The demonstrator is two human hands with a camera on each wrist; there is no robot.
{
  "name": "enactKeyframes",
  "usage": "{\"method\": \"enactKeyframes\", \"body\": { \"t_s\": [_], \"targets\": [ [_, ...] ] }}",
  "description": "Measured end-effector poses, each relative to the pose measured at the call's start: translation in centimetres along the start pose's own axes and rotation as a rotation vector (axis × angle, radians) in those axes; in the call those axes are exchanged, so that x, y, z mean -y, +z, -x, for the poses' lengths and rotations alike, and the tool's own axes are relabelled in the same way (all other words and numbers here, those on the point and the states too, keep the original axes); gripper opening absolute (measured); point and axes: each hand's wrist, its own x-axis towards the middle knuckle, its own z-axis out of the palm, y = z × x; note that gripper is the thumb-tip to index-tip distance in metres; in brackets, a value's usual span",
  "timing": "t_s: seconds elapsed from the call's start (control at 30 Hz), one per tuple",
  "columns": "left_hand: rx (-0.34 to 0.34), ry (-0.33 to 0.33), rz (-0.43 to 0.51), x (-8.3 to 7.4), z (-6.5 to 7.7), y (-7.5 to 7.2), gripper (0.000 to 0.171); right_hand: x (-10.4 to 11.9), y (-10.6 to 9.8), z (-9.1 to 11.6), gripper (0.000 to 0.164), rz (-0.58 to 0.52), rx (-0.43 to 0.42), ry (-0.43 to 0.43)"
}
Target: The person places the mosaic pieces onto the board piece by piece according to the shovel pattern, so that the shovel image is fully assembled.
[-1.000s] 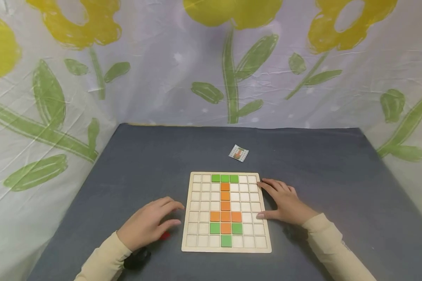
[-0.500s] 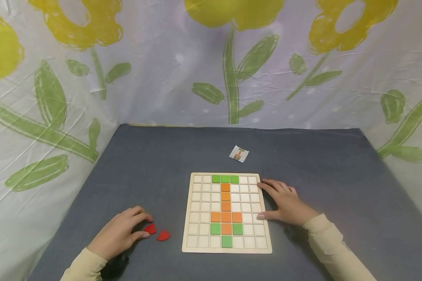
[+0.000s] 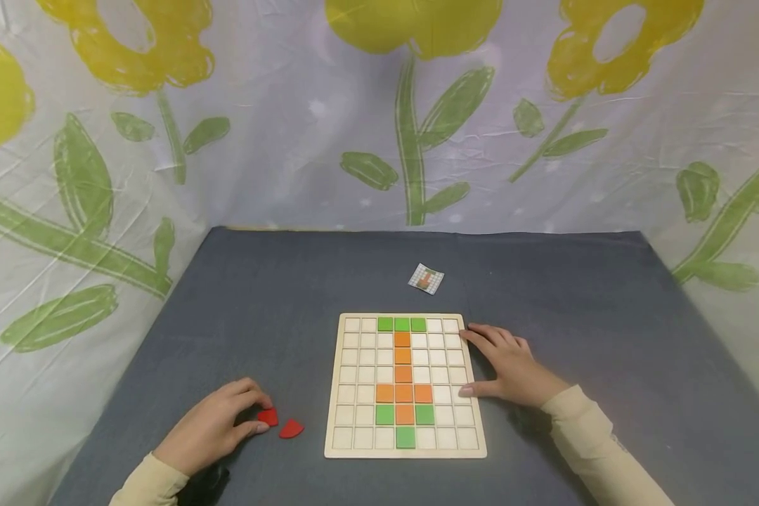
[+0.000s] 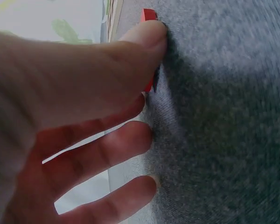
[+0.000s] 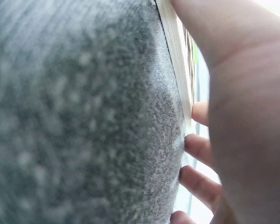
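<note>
Left of the board, my left hand (image 3: 205, 425) rests low over the table with thumb and forefinger at opposite edges of a red tile (image 3: 268, 417), pinching it. In the left wrist view the thumb covers most of that tile (image 4: 149, 15). A second red tile (image 3: 292, 429), fan-shaped, lies flat just to its right. My right hand (image 3: 512, 369) spreads its fingers along the right edge of the wooden grid board (image 3: 367, 455), thumb and forefinger touching the rim. Orange tiles (image 3: 403, 356) form a column with a crossbar on the board, and green tiles (image 3: 405, 438) sit at its top and bottom.
Beyond the board lies a small pattern card (image 3: 426, 279) with a printed grid. The dark cloth-covered table (image 3: 278, 274) ends at a hanging sheet (image 3: 278, 154) painted with yellow flowers, which also encloses both sides.
My left hand has drawn back leftward from the board's side, uncovering two red tiles, and has taken one between thumb and forefinger. The right hand stays at the board's edge.
</note>
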Motion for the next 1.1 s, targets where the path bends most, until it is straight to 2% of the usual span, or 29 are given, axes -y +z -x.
{"method": "enactKeyframes", "body": {
  "t_s": [0.17, 0.5, 0.73, 0.93, 1.1],
  "targets": [
    [-0.033, 0.024, 0.023, -0.5, -0.4, -0.1, 0.023, 0.1, 0.1, 0.0, 0.096, 0.002, 0.012, 0.008],
    [-0.101, 0.174, 0.041, -3.0, -3.0, -0.6, 0.026, 0.1, 0.4, 0.0, 0.096, 0.001, 0.008, 0.003],
    [-0.063, 0.264, 0.043, -5.4, -4.6, 0.3, 0.023, 0.0, 0.3, 0.0, 0.097, 0.005, 0.006, 0.011],
    [-0.054, 0.351, 0.047, -6.9, -5.6, 1.3, 0.021, -0.1, 0.3, 0.0, 0.097, 0.009, -0.001, 0.012],
    [-0.002, 0.372, 0.039, -7.8, -6.1, 2.3, 0.019, 0.0, 0.1, -0.1, 0.097, 0.01, 0.003, 0.015]
  ]
}}
